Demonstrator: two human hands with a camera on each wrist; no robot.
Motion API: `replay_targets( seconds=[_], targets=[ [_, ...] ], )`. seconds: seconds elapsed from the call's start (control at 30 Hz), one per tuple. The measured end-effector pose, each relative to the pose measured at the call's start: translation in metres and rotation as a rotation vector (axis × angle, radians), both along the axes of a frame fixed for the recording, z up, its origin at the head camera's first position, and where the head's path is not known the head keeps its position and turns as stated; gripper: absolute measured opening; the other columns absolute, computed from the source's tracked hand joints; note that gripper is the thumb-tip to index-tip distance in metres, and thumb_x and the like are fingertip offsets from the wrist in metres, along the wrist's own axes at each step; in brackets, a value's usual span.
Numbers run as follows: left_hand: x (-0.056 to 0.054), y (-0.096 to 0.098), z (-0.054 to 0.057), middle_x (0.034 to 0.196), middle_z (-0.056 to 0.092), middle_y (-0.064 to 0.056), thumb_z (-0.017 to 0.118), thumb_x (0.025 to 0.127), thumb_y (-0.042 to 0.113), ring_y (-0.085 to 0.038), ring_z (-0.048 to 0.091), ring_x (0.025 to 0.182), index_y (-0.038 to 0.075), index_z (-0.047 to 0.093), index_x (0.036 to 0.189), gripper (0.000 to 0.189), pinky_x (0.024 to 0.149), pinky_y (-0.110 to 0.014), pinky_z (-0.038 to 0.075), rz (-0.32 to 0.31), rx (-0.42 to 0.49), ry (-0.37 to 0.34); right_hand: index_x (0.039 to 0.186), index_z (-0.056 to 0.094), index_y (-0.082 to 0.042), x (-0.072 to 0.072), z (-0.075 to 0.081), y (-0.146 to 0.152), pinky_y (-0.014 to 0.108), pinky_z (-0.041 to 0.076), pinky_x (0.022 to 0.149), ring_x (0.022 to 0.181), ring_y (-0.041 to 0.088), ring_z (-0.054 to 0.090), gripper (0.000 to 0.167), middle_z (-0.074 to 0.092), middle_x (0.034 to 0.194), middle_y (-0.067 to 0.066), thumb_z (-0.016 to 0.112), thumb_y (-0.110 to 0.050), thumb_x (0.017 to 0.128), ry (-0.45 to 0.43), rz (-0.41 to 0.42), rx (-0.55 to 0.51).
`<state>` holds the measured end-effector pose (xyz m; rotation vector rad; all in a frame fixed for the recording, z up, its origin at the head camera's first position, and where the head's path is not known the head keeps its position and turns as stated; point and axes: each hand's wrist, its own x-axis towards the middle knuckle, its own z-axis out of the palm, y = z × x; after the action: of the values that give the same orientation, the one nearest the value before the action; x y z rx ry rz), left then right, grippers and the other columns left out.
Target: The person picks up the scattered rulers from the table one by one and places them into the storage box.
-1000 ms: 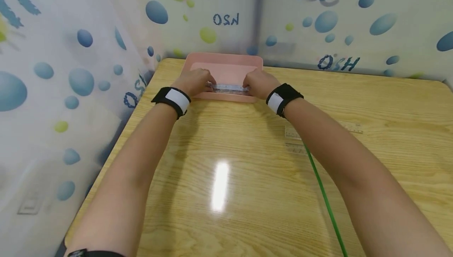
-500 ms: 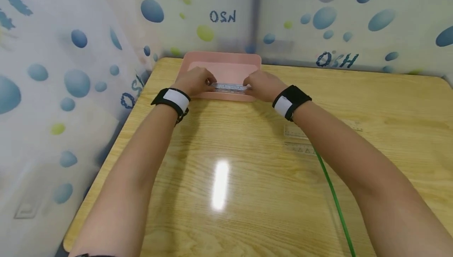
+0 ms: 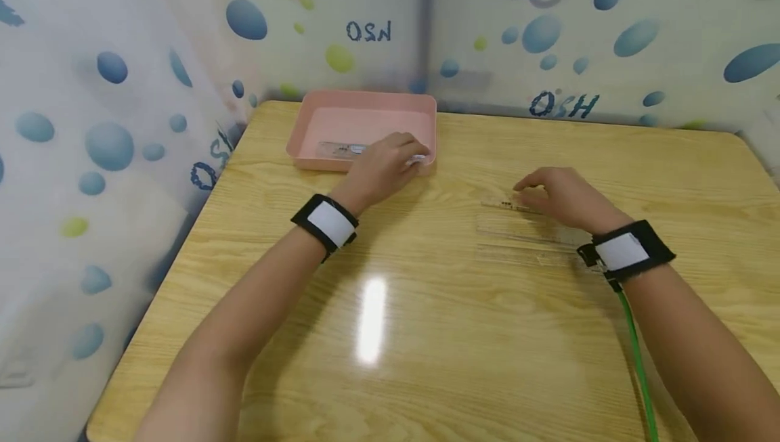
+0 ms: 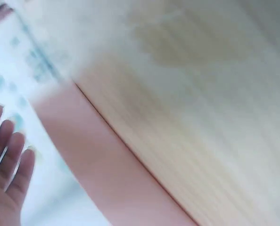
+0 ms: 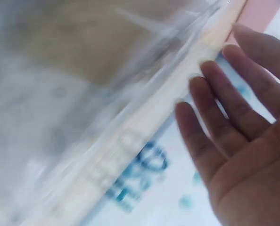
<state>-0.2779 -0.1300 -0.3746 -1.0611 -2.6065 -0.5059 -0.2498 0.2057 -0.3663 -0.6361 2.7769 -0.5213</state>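
Observation:
In the head view, my left hand (image 3: 384, 166) is over the right end of the pink tray (image 3: 365, 99). Its fingers look loose and spread in the left wrist view, beside the tray's wall (image 4: 97, 155). Clear rulers (image 3: 335, 150) lie in the tray, partly hidden by that hand. To the right, my right hand (image 3: 563, 198) hovers at several clear plastic rulers (image 3: 512, 253) lying roughly parallel on the table. Fingers of the right hand (image 5: 243, 117) are extended and hold nothing in the right wrist view. The rulers there are blurred.
The wooden table (image 3: 317, 334) meets a patterned wall (image 3: 524, 36) behind the tray and another on the left. A green cable (image 3: 636, 354) runs from the right wristband (image 3: 624, 252) down over the table.
Both hands held a ruler by its ends in the tray. The right hand has let go and moved right to the table rulers; the left hand has shifted right across the tray.

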Motion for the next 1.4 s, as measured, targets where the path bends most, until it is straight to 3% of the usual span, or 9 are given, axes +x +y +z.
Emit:
replay_targets(
  seconds=[0.07,0.17,0.27,0.33,0.67,0.97,1.2,1.4],
  targets=[
    [0.011,0.02,0.001,0.118,0.072,-0.012,0.069,0.1,0.012,-0.025,0.07,0.107,0.005,0.074,0.123,0.024,0.09,-0.034,0.058,-0.058,-0.048,-0.046,0.131,0.068,0.004,0.009,-0.002,0.016,0.062,0.054,0.093,0.116,0.047,0.064,0.036,0.066,0.132,0.031,0.065,-0.019,0.104,-0.025,-0.037,0.013],
    [0.023,0.046,0.003,0.125,0.07,-0.01,0.068,0.102,0.019,-0.021,0.069,0.108,0.008,0.071,0.13,0.03,0.09,-0.033,0.058,-0.101,-0.158,-0.194,0.133,0.065,0.007,0.018,-0.005,0.035,0.062,0.053,0.093,0.118,0.048,0.061,0.041,0.064,0.131,0.033,0.066,-0.02,0.103,-0.059,-0.082,0.026],
    [0.03,0.067,0.003,0.131,0.068,-0.008,0.067,0.103,0.025,-0.019,0.068,0.111,0.011,0.069,0.135,0.035,0.092,-0.033,0.057,-0.095,-0.221,-0.329,0.134,0.063,0.01,0.024,-0.007,0.05,0.062,0.052,0.092,0.117,0.048,0.06,0.044,0.062,0.13,0.034,0.067,-0.019,0.102,-0.077,-0.108,0.03],
    [0.032,0.078,0.001,0.133,0.067,-0.007,0.065,0.104,0.026,-0.018,0.068,0.114,0.012,0.066,0.138,0.037,0.093,-0.032,0.056,-0.069,-0.231,-0.37,0.135,0.062,0.01,0.026,-0.009,0.06,0.063,0.052,0.093,0.118,0.049,0.059,0.044,0.062,0.131,0.034,0.067,-0.018,0.101,-0.082,-0.126,0.031],
    [0.018,0.11,-0.01,0.137,0.065,-0.008,0.061,0.106,0.023,-0.02,0.063,0.127,0.01,0.062,0.142,0.039,0.107,-0.033,0.052,0.043,-0.26,-0.412,0.134,0.063,0.009,0.024,-0.012,0.081,0.066,0.049,0.098,0.121,0.051,0.058,0.044,0.062,0.131,0.033,0.069,-0.019,0.101,-0.102,-0.157,0.02],
    [0.01,0.129,-0.011,0.118,0.062,-0.006,0.07,0.101,0.026,-0.021,0.059,0.106,0.013,0.07,0.123,0.026,0.083,-0.033,0.051,0.101,-0.319,-0.43,0.133,0.064,0.01,0.023,-0.01,0.086,0.067,0.048,0.098,0.121,0.05,0.058,0.044,0.063,0.13,0.034,0.069,-0.019,0.1,-0.099,-0.163,0.057],
    [0.013,0.132,-0.009,0.129,0.063,-0.005,0.067,0.103,0.022,-0.021,0.06,0.12,0.014,0.07,0.132,0.03,0.098,-0.032,0.055,0.125,-0.296,-0.476,0.133,0.064,0.009,0.023,-0.009,0.087,0.067,0.048,0.097,0.119,0.049,0.058,0.042,0.063,0.128,0.033,0.069,-0.016,0.1,-0.103,-0.168,0.063],
    [0.013,0.134,-0.008,0.132,0.062,-0.005,0.066,0.104,0.022,-0.021,0.06,0.125,0.013,0.067,0.135,0.032,0.102,-0.032,0.054,0.135,-0.301,-0.489,0.131,0.065,0.009,0.023,-0.009,0.086,0.065,0.049,0.094,0.115,0.047,0.06,0.041,0.064,0.124,0.031,0.071,-0.014,0.098,-0.081,-0.156,0.064]
  ],
)
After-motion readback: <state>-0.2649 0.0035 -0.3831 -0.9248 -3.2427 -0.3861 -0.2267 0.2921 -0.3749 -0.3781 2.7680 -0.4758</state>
